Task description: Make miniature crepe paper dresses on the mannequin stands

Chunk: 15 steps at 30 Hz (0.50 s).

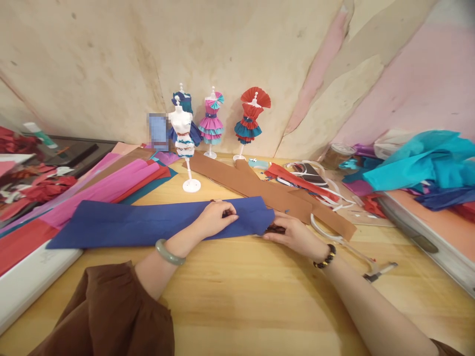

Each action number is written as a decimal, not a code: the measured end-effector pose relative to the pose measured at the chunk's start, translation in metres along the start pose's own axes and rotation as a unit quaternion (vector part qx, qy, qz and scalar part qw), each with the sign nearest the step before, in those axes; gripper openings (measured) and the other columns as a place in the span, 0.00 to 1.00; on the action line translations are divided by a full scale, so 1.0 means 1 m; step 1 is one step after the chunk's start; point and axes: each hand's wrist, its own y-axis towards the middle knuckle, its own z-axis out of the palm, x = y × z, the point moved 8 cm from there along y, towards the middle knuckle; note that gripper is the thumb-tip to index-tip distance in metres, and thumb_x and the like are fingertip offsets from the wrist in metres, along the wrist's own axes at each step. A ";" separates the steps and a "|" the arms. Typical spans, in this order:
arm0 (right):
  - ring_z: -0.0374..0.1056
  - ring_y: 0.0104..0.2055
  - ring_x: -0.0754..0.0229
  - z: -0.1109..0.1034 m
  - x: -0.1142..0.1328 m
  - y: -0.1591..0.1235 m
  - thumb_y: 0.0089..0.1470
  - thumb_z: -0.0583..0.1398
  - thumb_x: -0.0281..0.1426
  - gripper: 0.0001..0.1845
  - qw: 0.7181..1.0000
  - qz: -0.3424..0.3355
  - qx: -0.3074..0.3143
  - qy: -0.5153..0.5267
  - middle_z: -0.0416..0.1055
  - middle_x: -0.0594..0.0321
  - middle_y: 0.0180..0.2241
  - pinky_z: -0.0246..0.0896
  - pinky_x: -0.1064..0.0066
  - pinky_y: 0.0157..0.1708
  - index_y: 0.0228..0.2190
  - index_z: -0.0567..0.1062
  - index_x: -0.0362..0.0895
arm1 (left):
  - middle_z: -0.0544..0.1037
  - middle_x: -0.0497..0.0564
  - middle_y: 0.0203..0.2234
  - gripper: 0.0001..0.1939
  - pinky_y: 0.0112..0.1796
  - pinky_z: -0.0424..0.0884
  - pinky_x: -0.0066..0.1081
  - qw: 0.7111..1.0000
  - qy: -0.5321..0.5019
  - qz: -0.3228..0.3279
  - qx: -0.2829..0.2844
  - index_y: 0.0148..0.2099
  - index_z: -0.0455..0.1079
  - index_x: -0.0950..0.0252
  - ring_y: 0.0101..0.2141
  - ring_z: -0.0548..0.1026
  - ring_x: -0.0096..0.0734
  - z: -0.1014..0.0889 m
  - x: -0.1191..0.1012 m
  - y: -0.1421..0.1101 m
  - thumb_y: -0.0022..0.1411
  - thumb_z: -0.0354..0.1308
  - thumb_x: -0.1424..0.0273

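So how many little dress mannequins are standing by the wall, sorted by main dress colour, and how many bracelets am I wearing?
Blue and white dress mannequin: 1
Pink and teal dress mannequin: 1
Red and teal dress mannequin: 1
Green bangle, left wrist: 1
Dark bead bracelet, right wrist: 1
Total: 3 mannequins, 2 bracelets, 5 things.

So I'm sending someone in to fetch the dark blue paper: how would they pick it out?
On the wooden table, below the three small dress mannequins, lies a long dark blue crepe paper strip. Both hands pinch its right end; unlike the brown paper strips beside it, it is blue.
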 end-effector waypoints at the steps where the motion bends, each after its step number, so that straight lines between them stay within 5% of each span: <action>1: 0.69 0.47 0.55 0.000 0.002 0.001 0.55 0.60 0.43 0.14 1.000 -0.012 -0.004 -0.003 0.73 0.59 0.46 0.64 0.64 0.48 0.38 0.78 0.49 | 0.77 0.47 0.26 0.05 0.35 0.68 0.30 1.000 -0.001 0.000 -0.001 0.31 0.71 0.63 0.31 0.73 0.30 0.000 0.000 0.000 0.56 0.58 0.68; 15: 0.68 0.50 0.52 0.002 -0.005 0.002 0.56 0.60 0.42 0.14 0.995 -0.047 -0.033 -0.076 0.72 0.59 0.49 0.63 0.60 0.51 0.42 0.77 0.50 | 0.76 0.47 0.26 0.03 0.34 0.67 0.29 1.000 -0.011 -0.011 0.004 0.31 0.72 0.63 0.30 0.73 0.30 0.000 -0.001 0.000 0.56 0.60 0.70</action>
